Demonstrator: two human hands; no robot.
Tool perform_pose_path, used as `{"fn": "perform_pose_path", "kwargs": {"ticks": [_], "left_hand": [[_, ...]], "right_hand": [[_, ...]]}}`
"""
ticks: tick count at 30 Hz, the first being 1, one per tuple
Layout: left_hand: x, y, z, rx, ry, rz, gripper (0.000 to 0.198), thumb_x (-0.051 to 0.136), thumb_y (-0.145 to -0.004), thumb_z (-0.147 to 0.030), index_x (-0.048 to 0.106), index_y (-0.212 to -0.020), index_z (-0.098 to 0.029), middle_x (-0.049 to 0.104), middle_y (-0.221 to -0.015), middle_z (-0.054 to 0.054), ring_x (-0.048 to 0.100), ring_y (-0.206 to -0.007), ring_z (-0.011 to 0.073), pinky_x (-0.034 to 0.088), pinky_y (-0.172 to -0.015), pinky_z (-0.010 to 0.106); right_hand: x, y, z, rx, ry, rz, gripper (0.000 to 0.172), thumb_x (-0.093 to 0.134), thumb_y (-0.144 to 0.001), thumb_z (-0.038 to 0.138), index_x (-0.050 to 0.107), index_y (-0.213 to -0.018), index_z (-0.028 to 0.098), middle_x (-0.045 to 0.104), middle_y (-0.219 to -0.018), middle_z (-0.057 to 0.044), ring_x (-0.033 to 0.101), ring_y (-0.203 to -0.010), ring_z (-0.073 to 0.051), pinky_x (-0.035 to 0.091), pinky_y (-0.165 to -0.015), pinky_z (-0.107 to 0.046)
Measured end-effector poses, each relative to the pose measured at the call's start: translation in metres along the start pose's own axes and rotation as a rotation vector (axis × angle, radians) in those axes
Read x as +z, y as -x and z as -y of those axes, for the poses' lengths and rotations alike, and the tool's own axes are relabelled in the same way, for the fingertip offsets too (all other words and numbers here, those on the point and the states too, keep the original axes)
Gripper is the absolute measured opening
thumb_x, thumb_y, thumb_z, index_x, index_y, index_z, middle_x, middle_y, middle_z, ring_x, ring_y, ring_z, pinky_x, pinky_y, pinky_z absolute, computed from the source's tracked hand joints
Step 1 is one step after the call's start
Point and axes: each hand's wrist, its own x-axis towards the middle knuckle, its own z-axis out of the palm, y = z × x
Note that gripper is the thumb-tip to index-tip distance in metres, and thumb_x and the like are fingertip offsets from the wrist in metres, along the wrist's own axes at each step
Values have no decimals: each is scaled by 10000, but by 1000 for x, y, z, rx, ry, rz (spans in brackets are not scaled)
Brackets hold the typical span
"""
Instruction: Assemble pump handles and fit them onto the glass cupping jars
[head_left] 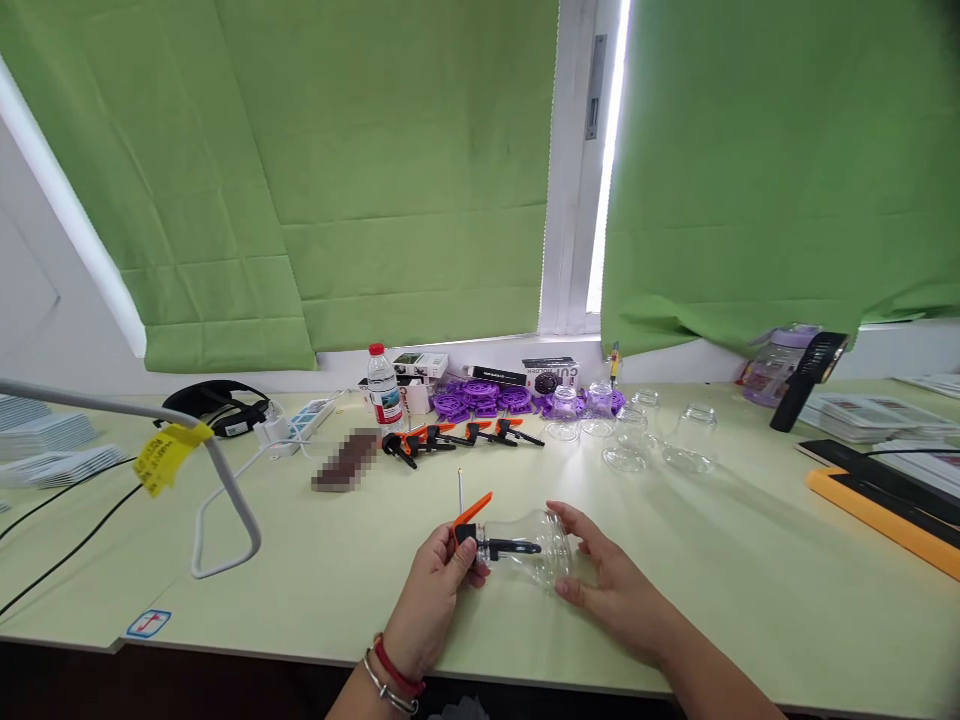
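Low over the front of the table, a clear bottle lies sideways between my hands. Its neck points left and carries a black head with an orange lever; a black stem shows inside. My left hand is closed round the black head and neck, thumb on top. At the wide base, my right hand grips the bottle between thumb and fingers. A thin pale tube sticks up just behind the head. Farther back lie several black-and-orange lever heads in a row.
Several clear bottles stand right of the purple plastic parts. Behind the lever heads is a red-capped water bottle. A grey bent rod juts in from the left. A black-and-orange object lies at the right edge.
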Motion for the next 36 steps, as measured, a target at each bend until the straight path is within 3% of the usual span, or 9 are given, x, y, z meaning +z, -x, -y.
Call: {"fn": "perform_pose_path", "kwargs": {"ticks": [6,10,13,16,21,30,32,34,36], "left_hand": [[-1,1,-1,21,-21,33,404,659,-760,-471,608,-1000,-150,572,-833,40,506,-740,143,439,-698,274],[-2,2,-1,31,-21,62,416,664,-755,-473,615,-1021,-157,580,-854,47,506,-746,146,435,-682,261],[-2,1,0,33,-28,62,389,648,-772,-471,614,-998,-157,580,-828,40,510,-742,148,439,-685,265],[-2,1,1,21,-30,43,378,638,-778,-479,607,-962,-150,582,-813,42,517,-743,154,450,-697,280],[-1,0,0,14,-33,21,378,646,-774,-472,596,-967,-151,584,-817,40,522,-748,152,451,-702,281],[-3,-1,4,25,-33,52,352,609,-814,-447,566,-984,-142,576,-783,27,512,-708,138,438,-704,286],[-3,-1,4,22,-33,53,344,603,-818,-450,562,-968,-143,578,-781,28,514,-709,139,437,-704,287],[-3,0,4,14,-26,43,338,600,-821,-449,556,-964,-146,579,-794,30,516,-723,141,439,-707,288],[-3,0,4,10,-20,36,333,597,-825,-446,553,-967,-148,578,-801,30,515,-730,140,441,-711,288]], "right_hand": [[0,-6,5,51,7,-17,546,474,-843,610,592,-1214,227,612,-1144,-84,526,-1123,-292,409,-996,-439],[3,-9,10,66,22,-76,603,328,-867,671,704,-914,203,600,-1174,-101,509,-1143,-315,384,-1023,-461],[3,-6,7,98,-14,-81,613,358,-853,679,636,-1163,229,475,-1374,-100,383,-1296,-318,301,-1091,-479],[0,-1,3,73,-82,-27,747,523,-816,618,312,-1447,280,376,-1461,-105,313,-1356,-284,300,-1092,-474],[-1,0,1,14,-93,5,774,662,-761,517,362,-1421,247,404,-1439,-117,338,-1342,-274,290,-1103,-441],[0,-6,1,24,-46,19,558,391,-890,602,588,-1262,235,411,-1442,-89,293,-1368,-285,241,-1131,-448],[0,-4,2,44,-47,21,613,440,-867,609,486,-1358,245,352,-1479,-89,253,-1386,-282,229,-1133,-455],[-1,-2,2,55,-65,17,807,599,-785,582,292,-1460,265,313,-1497,-99,246,-1387,-286,232,-1127,-469],[-1,-1,2,30,-71,13,928,713,-713,512,233,-1474,283,333,-1482,-101,272,-1372,-285,218,-1129,-474]]}}
